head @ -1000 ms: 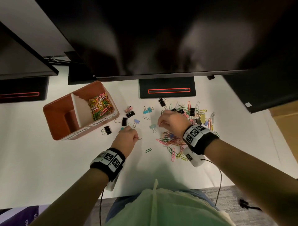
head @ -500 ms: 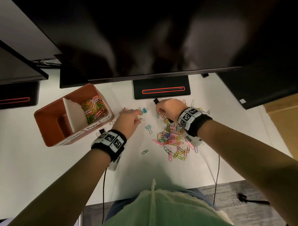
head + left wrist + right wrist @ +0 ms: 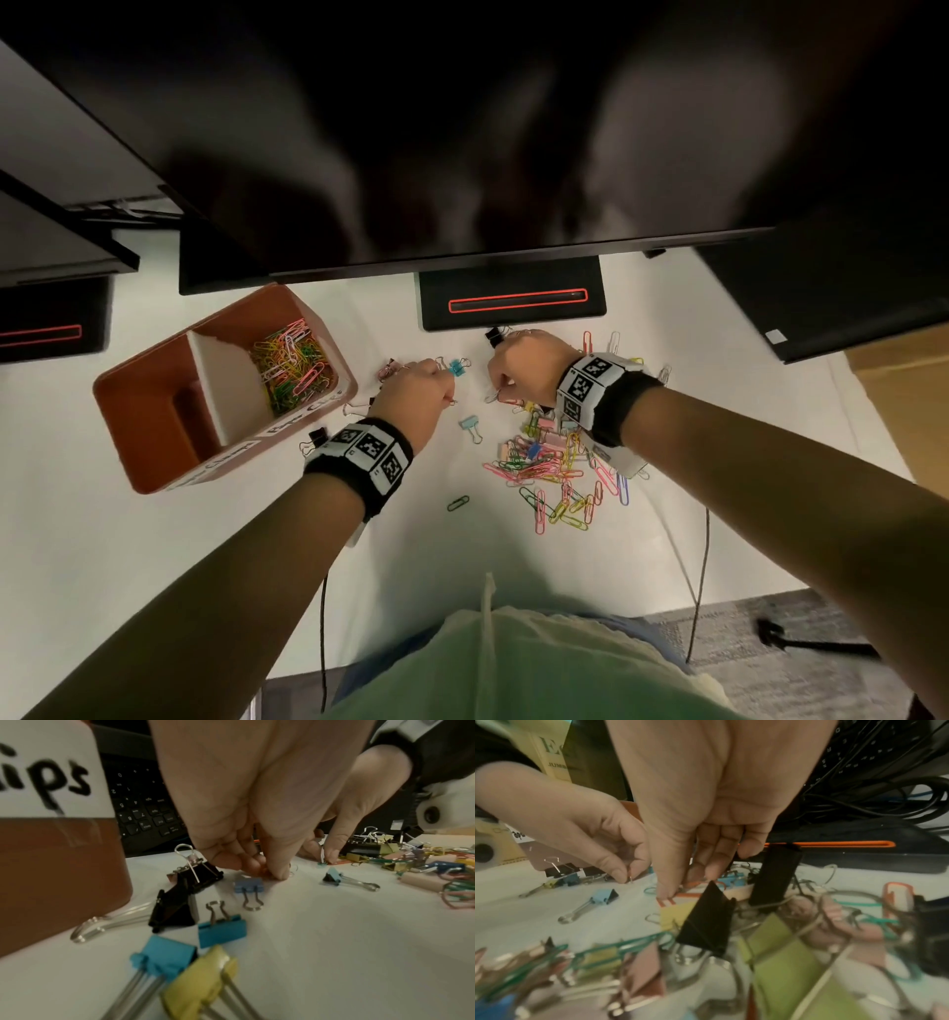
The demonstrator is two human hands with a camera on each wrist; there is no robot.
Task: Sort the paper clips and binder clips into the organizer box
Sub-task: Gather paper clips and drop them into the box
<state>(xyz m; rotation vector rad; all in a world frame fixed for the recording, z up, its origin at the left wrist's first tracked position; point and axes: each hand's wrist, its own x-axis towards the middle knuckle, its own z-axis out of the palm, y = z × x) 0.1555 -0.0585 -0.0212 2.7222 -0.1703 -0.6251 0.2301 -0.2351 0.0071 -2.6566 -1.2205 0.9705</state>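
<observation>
The orange organizer box [image 3: 154, 411] stands at the left, with coloured paper clips [image 3: 290, 367] in its far compartment. My left hand [image 3: 416, 393] is down on the white table just right of the box and pinches a small orange paper clip [image 3: 264, 871] among several binder clips [image 3: 222, 930]. My right hand [image 3: 524, 370] is at the far edge of the mixed clip pile [image 3: 549, 462]. Its thumb and fingers [image 3: 667, 890] pinch a paper clip [image 3: 493, 395] against the table. A light blue binder clip [image 3: 470, 426] lies between the two hands.
A monitor stand base [image 3: 513, 300] with a red line sits right behind the hands, under a large dark monitor [image 3: 462, 128]. A keyboard [image 3: 144, 805] lies behind the box. Cables [image 3: 698, 591] run off the near table edge. A lone green paper clip [image 3: 458, 502] lies nearer me.
Both hands have moved farther from me across the table. The left went from beside the box front to the clips past it, and the right reached the pile's far edge.
</observation>
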